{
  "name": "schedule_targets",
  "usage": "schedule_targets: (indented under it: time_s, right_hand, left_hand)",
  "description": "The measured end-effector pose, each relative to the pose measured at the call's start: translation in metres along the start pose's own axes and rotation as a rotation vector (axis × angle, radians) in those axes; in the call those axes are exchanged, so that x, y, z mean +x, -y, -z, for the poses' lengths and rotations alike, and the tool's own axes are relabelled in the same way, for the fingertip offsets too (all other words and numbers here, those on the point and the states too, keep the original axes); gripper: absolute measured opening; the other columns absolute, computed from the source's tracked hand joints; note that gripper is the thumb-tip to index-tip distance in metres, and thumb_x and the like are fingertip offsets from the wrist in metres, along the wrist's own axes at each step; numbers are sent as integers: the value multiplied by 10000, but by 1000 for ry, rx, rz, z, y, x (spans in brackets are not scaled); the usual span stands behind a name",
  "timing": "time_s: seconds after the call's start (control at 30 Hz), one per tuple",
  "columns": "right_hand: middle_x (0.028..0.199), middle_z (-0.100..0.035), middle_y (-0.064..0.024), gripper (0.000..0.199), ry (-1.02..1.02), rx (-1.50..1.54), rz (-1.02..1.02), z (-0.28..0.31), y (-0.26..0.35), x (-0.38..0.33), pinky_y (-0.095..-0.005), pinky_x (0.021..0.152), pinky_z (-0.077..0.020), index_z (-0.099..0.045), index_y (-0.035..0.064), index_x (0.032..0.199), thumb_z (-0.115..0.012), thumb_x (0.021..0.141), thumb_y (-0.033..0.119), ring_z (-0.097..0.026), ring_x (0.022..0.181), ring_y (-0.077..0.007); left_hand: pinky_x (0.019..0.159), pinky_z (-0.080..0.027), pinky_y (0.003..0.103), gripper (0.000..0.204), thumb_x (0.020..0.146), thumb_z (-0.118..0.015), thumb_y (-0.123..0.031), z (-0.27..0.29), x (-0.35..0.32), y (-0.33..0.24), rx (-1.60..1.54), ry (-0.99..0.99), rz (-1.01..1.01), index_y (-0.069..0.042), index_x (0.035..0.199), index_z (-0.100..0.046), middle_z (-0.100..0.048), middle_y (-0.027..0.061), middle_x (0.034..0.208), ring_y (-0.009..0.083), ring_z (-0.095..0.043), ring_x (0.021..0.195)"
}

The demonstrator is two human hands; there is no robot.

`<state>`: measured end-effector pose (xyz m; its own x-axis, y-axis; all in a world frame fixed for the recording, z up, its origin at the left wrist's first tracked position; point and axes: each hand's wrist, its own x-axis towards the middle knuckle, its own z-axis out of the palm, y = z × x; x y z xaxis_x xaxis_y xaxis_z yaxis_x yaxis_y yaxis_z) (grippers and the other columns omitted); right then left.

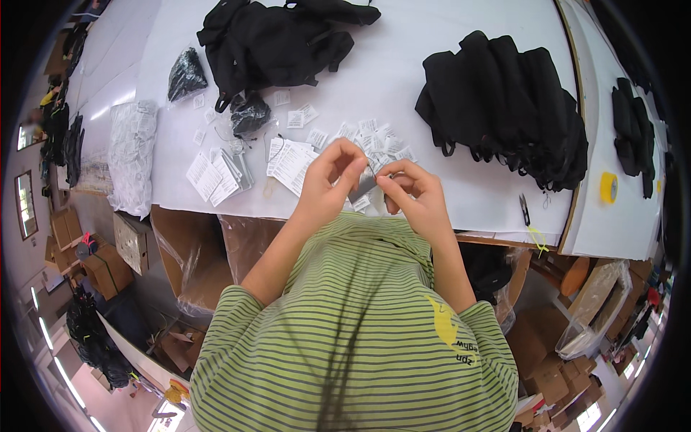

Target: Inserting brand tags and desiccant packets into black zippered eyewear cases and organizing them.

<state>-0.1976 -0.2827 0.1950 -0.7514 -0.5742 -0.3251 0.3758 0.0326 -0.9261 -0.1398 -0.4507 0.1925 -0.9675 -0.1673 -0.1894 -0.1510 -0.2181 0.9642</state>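
My left hand (330, 180) and my right hand (415, 196) meet above the near edge of the white table (403, 79). Between their fingertips they pinch a small grey tag (363, 185). The left fingers curl over its top, and the right thumb and forefinger grip its right side. Loose white paper tags (371, 137) lie scattered on the table just beyond my hands. Stacks of larger white cards (219, 176) sit to the left of them.
A heap of black garments (277, 39) lies at the far middle, a folded black pile (507, 108) at the right. Two black bagged bundles (187, 72) and a clear plastic bag (131, 155) are at the left. Small snips (525, 210) and a yellow tape roll (609, 187) are at the right.
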Motion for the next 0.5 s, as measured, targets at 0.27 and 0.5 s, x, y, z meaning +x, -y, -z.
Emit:
schedule_targets:
  time_s: [0.27, 0.5]
  right_hand:
    - [521, -513, 35, 101, -127, 19, -49, 13, -7, 20, -192, 443, -331, -627, 5, 876, -654, 851, 100, -443, 466, -26]
    - [522, -509, 40, 79, -175, 107, -72, 19, -14, 25, -186, 431, -304, -624, 15, 858, -643, 859, 92, -428, 459, -24]
  left_hand:
    - [576, -467, 245, 227, 845, -685, -180, 51, 134, 110, -77, -885, -31, -2, 925, -569, -581, 55, 832, 127, -567, 646]
    - [540, -457, 252, 243, 822, -703, -187, 55, 156, 121, -109, -996, 32, 18, 902, -601, -619, 80, 862, 144, -586, 615]
